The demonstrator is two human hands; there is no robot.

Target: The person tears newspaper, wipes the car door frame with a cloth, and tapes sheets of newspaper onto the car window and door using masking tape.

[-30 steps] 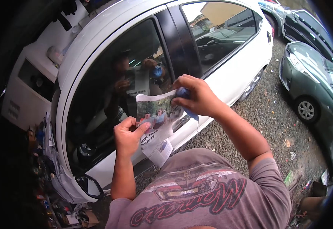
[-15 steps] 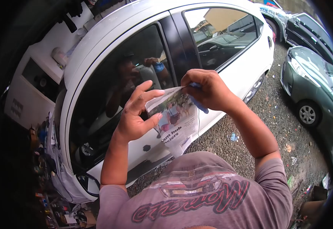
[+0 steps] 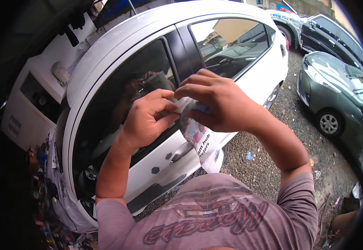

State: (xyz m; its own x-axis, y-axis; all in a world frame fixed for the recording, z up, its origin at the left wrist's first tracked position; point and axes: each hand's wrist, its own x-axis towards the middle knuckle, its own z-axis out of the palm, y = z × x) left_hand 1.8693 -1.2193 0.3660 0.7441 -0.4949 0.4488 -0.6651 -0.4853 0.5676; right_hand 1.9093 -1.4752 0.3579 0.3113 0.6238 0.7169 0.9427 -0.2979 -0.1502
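Now that the left hand (image 3: 145,118) has drawn its spread fingers in to pinch the newspaper (image 3: 206,148) by its top edge, I see it hanging before the white car door (image 3: 170,169), gripped by the right hand (image 3: 227,102) too and so, I judge, better steadied.

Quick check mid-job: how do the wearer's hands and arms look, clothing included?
The left hand and right hand are ungloved, with no watch or bracelet visible; the forearms are bare. Short greyish-mauve sleeves belong to a T-shirt printed with a vehicle and dark, red-outlined lettering.
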